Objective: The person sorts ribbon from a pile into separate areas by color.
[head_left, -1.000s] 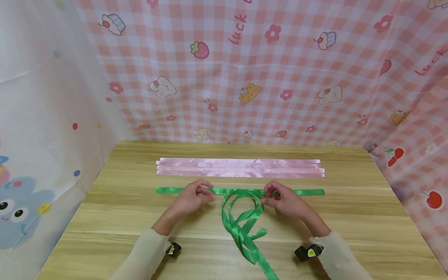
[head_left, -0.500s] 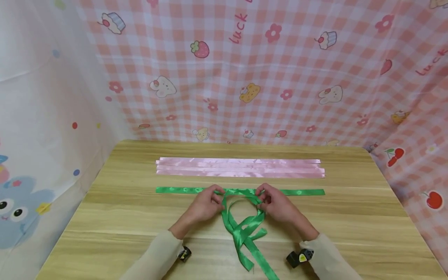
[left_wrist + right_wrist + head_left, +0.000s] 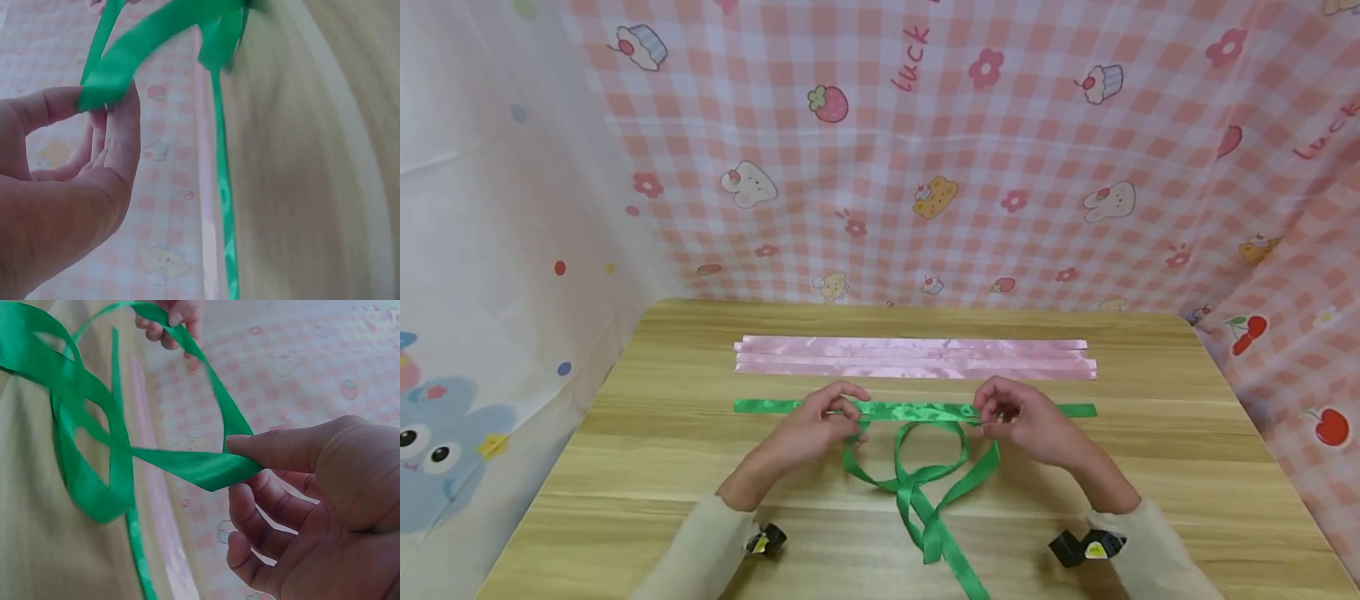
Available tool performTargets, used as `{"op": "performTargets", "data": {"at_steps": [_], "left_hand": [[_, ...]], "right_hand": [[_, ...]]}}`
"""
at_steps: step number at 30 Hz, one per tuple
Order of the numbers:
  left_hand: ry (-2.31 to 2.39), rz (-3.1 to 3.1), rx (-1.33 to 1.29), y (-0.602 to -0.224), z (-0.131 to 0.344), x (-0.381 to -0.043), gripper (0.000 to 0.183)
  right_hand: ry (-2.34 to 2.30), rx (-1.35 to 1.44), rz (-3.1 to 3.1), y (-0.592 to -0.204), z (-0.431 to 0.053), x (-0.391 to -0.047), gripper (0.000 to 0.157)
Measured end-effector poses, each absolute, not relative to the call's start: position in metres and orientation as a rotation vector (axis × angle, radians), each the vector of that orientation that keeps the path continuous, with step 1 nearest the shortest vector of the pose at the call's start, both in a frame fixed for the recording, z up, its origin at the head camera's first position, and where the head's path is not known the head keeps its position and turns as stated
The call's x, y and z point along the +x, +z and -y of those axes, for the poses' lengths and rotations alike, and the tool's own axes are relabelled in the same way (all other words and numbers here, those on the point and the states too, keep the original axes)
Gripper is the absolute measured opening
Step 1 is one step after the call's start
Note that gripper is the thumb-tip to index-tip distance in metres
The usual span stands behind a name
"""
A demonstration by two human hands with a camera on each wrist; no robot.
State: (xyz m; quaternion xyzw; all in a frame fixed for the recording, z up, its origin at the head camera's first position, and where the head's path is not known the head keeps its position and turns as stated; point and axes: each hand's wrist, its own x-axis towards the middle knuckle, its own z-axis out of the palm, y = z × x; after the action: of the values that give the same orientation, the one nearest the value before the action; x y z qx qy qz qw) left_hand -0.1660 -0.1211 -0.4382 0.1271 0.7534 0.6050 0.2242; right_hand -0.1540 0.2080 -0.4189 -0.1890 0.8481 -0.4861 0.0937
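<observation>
A long green ribbon [image 3: 925, 504] lies in loose loops at the middle of the table, and part of it is lifted between both hands. My left hand [image 3: 812, 425] pinches it between thumb and fingers, which the left wrist view shows up close. With thumb and index finger my right hand [image 3: 1026, 421] pinches another point of the ribbon [image 3: 206, 469]; its other fingers are loosely bent. The lifted stretch runs from hand to hand. Just behind it, a flat green ribbon strip [image 3: 767, 407] lies straight across the table, its middle partly hidden by the hands.
Several pink ribbon strips [image 3: 917, 358] lie side by side beyond the green strip. The wooden table [image 3: 647, 500] ends at a pink checked cloth [image 3: 880, 167] at the back. A white cloth [image 3: 490, 208] hangs on the left.
Both hands first came closer together, the left moving right, then spread apart. The ribbon between them is now stretched wider, and its loops on the table have loosened and opened.
</observation>
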Motion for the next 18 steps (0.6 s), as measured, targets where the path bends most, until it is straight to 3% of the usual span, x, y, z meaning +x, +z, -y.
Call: {"op": "performTargets", "data": {"at_steps": [18], "left_hand": [[1.597, -1.899, 0.548, -0.402, 0.153, -0.169, 0.043]], "right_hand": [[-1.662, -0.648, -2.319, -0.382, -0.234, -0.150, 0.023]]}}
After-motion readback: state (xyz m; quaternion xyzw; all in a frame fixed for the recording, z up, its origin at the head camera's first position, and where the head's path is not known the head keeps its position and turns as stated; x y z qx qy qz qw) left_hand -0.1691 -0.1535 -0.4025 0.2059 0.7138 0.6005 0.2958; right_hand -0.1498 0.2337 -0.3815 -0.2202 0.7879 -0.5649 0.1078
